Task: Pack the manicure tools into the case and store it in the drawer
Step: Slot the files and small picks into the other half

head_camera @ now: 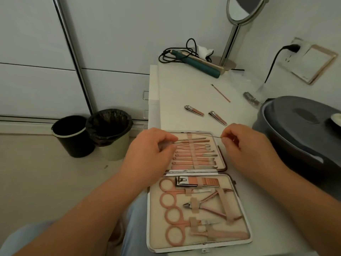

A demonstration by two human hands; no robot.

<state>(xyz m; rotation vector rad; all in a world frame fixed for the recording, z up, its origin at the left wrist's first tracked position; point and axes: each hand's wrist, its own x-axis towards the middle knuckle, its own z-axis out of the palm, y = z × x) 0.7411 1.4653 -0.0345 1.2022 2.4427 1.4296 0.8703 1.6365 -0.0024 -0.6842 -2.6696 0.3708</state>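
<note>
Now, thin pick (pixel 206 136) betw. both hands (pinched), over case (pixel 220 159)

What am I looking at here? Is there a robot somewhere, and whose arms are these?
No robot: these are a person's two bare arms, filmed by one wide-angle camera worn on their head, looking forward and down. On the white table lies an open case with pink manicure tools strapped inside. The right hand pinches one end of a thin pick over the case's far half; the left hand is at the other end, fingers curled by the tools there. Still loose on the table are two clippers and a thin stick. Farther back are a hair straightener and a mirror; two bins stand on the floor.
</note>
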